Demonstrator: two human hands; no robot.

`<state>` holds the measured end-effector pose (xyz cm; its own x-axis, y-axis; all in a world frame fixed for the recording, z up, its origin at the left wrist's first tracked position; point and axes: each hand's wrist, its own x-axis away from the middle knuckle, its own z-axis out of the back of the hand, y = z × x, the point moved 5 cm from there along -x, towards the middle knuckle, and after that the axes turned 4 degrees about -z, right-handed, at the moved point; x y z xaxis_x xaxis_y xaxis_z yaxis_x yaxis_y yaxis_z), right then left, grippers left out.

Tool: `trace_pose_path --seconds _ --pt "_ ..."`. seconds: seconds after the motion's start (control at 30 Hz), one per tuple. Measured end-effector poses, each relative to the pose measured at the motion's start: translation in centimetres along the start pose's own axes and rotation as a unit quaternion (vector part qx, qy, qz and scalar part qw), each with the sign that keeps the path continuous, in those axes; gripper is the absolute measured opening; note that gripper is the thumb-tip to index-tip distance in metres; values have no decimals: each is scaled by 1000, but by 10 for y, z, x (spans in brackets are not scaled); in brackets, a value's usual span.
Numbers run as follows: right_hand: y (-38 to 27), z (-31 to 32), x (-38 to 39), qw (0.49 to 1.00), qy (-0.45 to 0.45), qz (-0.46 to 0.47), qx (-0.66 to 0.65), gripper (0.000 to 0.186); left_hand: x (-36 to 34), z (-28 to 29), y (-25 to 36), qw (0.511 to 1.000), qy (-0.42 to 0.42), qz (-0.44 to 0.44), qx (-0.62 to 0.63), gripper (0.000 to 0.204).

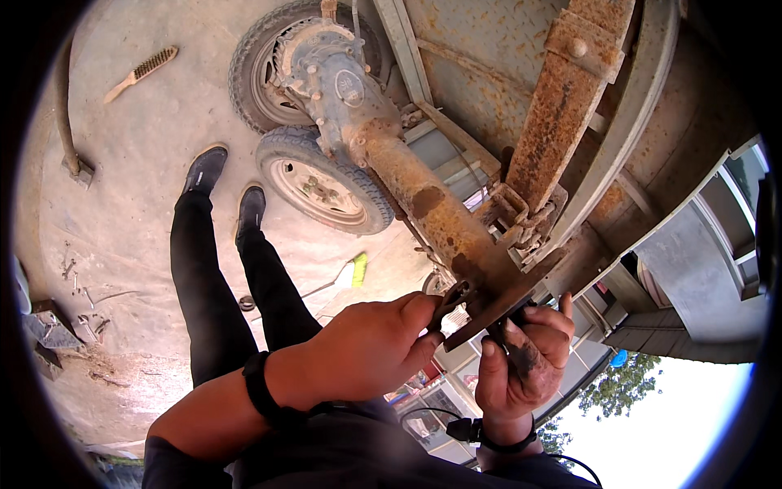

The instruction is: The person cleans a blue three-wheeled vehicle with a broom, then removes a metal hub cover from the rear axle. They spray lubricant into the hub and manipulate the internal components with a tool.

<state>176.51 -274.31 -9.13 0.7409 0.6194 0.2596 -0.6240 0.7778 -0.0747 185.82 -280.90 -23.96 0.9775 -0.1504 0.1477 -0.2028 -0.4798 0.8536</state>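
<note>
My left hand (371, 346) gripped a nut (453, 295) beside the rusty axle (432, 212); right fingers (521, 354) clasped the plate (497, 306). Greasy fingers risked slipping.

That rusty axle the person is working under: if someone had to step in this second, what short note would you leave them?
Left hand: closed around a small tool or fastener, pressed up against the rusty plate at the end of the rusty axle; what it grips is mostly hidden.
Right hand: greasy, fingers curled around a dark part under the same plate.
Around: leaf spring sits clamped over the axle; two wheels are still on the far end. A wire brush and loose small parts lie on the concrete.
Done: cannot tell.
Left: the plate fitting is still being worked on by both hands.
</note>
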Motion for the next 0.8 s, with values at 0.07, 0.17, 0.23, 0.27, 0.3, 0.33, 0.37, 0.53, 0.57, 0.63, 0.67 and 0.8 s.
trace_pose_path --seconds 0.07,0.17,0.23,0.27,0.3,0.33,0.37,0.53,0.57,0.63,0.67,0.8 --pt "0 0 0 1000 3 3 -1 37 0 3 -1 999 -26 6 39 30" --pt "1 0 1 1000 6 6 4 38 -1 5 1 998 -38 7 48 31" --pt "1 0 0 1000 5 6 0 38 0 6 1 998 -34 10 43 31" --pt "1 0 0 1000 5 5 -1 38 0 6 1 999 -33 11 40 31" --pt "1 0 0 1000 5 5 -3 38 0 6 1 999 -39 16 32 31" --pt "1 0 0 1000 5 7 -6 38 0 7 3 999 -44 22 24 31" --pt "2 1 0 1000 6 8 -8 38 0 7 3 998 -48 28 16 31" --pt "6 1 4 999 -5 27 -19 29 6 12 6 999 -38 18 3 21" --pt "7 1 4 999 -6 25 -19 30 7 14 7 999 -38 20 3 20" --pt "6 -1 3 1000 11 22 -18 36 8 18 8 999 -38 19 9 19" --pt "6 -1 2 999 20 21 -17 40 9 21 10 999 -37 19 12 19" --pt "6 0 1 1000 21 20 -12 41 12 44 29 999 30 -30 -21 29"
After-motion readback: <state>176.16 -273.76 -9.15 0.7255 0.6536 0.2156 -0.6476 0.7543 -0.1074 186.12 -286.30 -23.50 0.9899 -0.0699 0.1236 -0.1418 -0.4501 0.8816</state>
